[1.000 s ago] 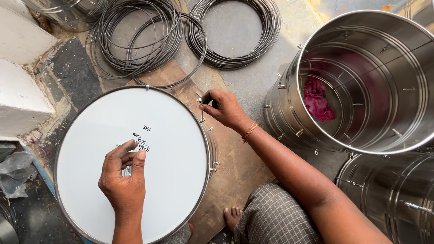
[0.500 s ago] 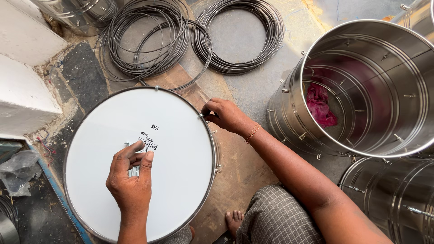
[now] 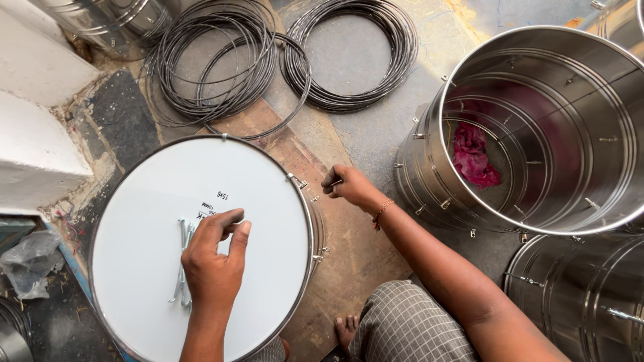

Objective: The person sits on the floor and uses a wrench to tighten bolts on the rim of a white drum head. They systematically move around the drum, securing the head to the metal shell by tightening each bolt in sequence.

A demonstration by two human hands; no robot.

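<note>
From where I watched, my left hand point(image 3: 213, 268) had dropped onto the round white drumhead point(image 3: 144, 268), fingertips pinched on the small bundle of silvery metal rods point(image 3: 182, 258) lying there. My right hand point(image 3: 349, 185) had slid along the steel rim point(image 3: 303, 194), fingers closed around a small tuning fitting point(image 3: 333, 182), suggesting tensioning had begun; the open shiny steel drum shell point(image 3: 429, 161) stood just beside it.

Rods point(image 3: 182, 261) on drum point(image 3: 134, 281), wire coils point(image 3: 282, 60) behind, open shell point(image 3: 537, 127) right
</note>
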